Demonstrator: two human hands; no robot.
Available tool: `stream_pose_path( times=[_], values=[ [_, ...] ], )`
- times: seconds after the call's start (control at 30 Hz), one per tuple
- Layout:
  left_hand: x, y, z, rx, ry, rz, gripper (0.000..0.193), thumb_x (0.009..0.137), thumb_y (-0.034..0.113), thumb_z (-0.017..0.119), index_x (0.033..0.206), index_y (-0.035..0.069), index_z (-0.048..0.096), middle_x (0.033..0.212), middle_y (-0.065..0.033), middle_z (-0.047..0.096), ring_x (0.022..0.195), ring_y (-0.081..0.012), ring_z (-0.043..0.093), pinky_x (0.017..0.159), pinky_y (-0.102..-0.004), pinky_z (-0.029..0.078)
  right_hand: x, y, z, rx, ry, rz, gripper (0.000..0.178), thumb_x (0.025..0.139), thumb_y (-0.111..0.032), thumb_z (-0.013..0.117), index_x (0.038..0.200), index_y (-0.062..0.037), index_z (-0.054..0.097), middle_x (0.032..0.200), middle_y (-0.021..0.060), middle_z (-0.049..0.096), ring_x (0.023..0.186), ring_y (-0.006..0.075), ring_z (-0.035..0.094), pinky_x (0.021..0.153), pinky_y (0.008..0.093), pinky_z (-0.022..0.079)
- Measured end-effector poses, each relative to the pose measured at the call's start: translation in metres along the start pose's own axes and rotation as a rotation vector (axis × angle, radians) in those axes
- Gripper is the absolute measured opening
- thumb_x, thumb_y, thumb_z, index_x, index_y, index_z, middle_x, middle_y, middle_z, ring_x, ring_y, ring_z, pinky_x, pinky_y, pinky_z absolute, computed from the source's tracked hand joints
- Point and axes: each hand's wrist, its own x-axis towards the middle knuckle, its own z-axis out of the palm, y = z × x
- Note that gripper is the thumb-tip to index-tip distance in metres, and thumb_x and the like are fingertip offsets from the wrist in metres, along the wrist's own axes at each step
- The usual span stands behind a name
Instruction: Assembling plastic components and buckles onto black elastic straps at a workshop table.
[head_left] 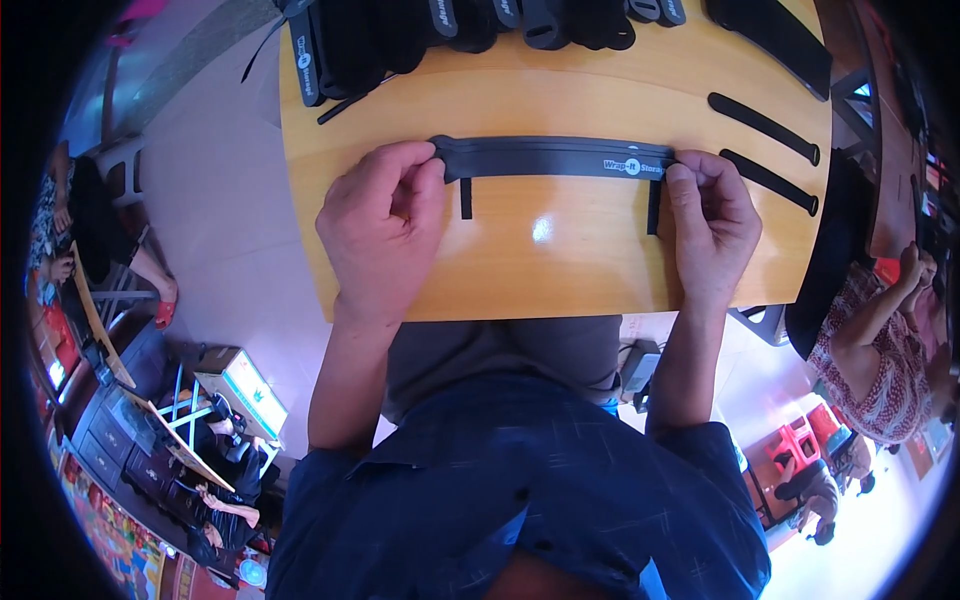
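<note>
Between my hands a dark grey storage strap [530, 159] with white printing stretches level across the table; it looks folded or layered lengthwise. My left hand [385, 215] pinches its rounded left end. At the other end, thumb and fingers of my right hand [715, 215] close on the strap. Two short black strips stick out toward me from under it: a left strip [466, 200] and a right strip [654, 208]. What they join to beneath the strap is hidden.
The light wooden table [540, 270] ends in front of my lap. Along its far edge lie several black and grey straps [450, 25], with a wide black piece [770, 40] at far right. Two slim black straps with end loops [768, 128] lie to the right. Other people sit on both sides.
</note>
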Motion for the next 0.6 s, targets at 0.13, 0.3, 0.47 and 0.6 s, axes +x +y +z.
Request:
stream_pose_path(
  times=[0.13,0.3,0.47,0.6],
  values=[
    [0.0006,-0.0013,0.0010,-0.003,-0.009,0.002,0.014,0.086,-0.002,0.078,0.098,0.005,0.072,0.078,-0.0072,0.071,0.061,-0.0146,0.068,0.057,-0.0267,0.052,-0.0003,-0.0015,0.0008,-0.013,0.008,-0.001,0.010,0.097,-0.002,0.073,0.106,0.0022,0.072,0.085,-0.0012,0.070,0.069,0.0005,0.058,0.062,0.0166,0.047],
    [-0.0006,-0.0006,-0.0021,0.036,-0.032,-0.004,0.014,0.089,-0.003,0.077,0.101,0.002,0.073,0.080,-0.0035,0.070,0.063,-0.0081,0.061,0.058,-0.0224,0.048,0.0003,-0.0033,0.0033,-0.070,0.010,-0.038,0.009,0.097,-0.001,0.073,0.105,0.0024,0.072,0.084,-0.0011,0.070,0.068,0.0004,0.058,0.060,0.0161,0.047],
    [0.0006,0.0002,0.0011,-0.006,-0.005,-0.009,0.014,0.086,-0.001,0.078,0.097,0.006,0.072,0.078,-0.0060,0.070,0.061,-0.0152,0.068,0.058,-0.0278,0.052,0.0011,-0.0054,0.0021,-0.073,0.009,-0.006,0.009,0.096,-0.001,0.073,0.105,0.0017,0.072,0.083,-0.0015,0.069,0.068,0.0002,0.057,0.060,0.0159,0.046],
    [0.0013,0.0007,-0.0001,0.020,-0.015,0.027,0.014,0.085,-0.002,0.078,0.094,0.006,0.071,0.079,-0.0057,0.070,0.062,-0.0167,0.068,0.059,-0.0284,0.052,0.0001,-0.0053,0.0026,-0.108,0.028,-0.006,0.009,0.097,-0.001,0.072,0.105,0.0017,0.072,0.082,-0.0018,0.069,0.068,0.0003,0.057,0.061,0.0162,0.046]
  ],
)
